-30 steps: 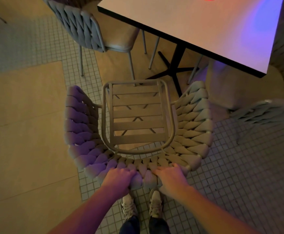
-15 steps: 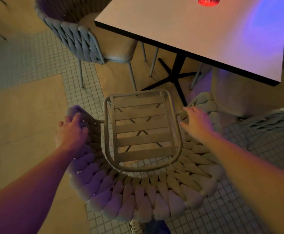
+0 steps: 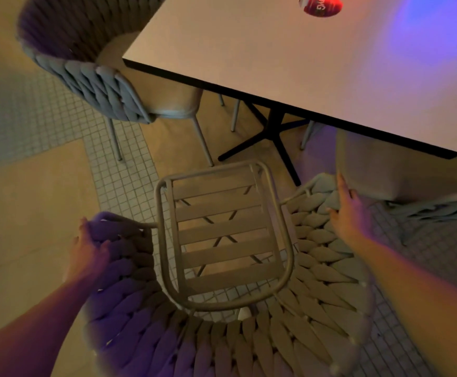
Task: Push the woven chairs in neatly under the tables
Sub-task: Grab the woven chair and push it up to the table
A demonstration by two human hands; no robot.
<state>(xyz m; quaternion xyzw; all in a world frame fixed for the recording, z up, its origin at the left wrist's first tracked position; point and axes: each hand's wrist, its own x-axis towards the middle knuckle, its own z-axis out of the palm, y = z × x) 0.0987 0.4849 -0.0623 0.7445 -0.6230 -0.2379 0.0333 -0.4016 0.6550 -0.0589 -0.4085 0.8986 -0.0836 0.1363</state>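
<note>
Left hand [image 3: 87, 250] grips woven chair [image 3: 222, 336], fingers hidden behind armrest.

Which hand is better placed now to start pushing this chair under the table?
Probably the left hand: it wraps the woven chair's arm end. The right hand lies flat on the other arm, and the table stands off to that side.

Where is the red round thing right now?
In the head view, the red round thing lies flat on the table, at the top edge of the picture and right of centre, far beyond the slatted chair that both hands hold.
</note>
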